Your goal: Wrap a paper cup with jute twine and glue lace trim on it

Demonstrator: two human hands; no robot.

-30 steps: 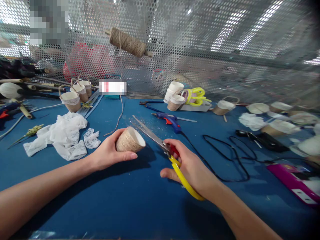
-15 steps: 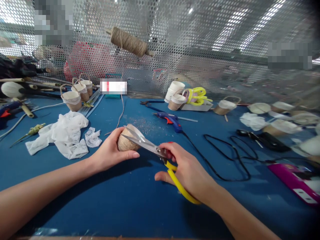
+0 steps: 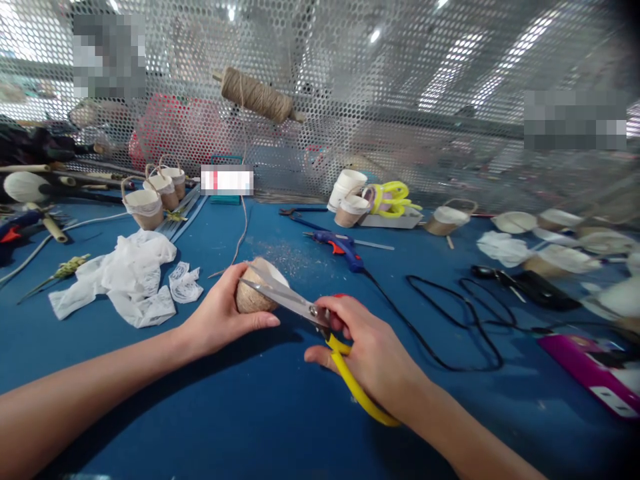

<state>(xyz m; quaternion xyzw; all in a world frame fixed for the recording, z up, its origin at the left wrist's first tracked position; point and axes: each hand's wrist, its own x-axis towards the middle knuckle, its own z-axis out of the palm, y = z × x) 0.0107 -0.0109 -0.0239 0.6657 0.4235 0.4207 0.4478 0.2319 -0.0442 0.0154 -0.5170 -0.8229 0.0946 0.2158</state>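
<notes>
Fingers of the left hand [image 3: 216, 317] wrap a tapered brown twine-wound cup [image 3: 250, 301], its mouth tilted rightward. Just right, the right hand [image 3: 370, 339] grips yellow-handled steel scissors [image 3: 314, 311], parted blades pointing left across the cup, above the blue desk [image 3: 250, 413].

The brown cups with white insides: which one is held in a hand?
The twine-wrapped cup in the left hand, behind the scissors; others, like the three handled cups at left, rest on the table.
</notes>
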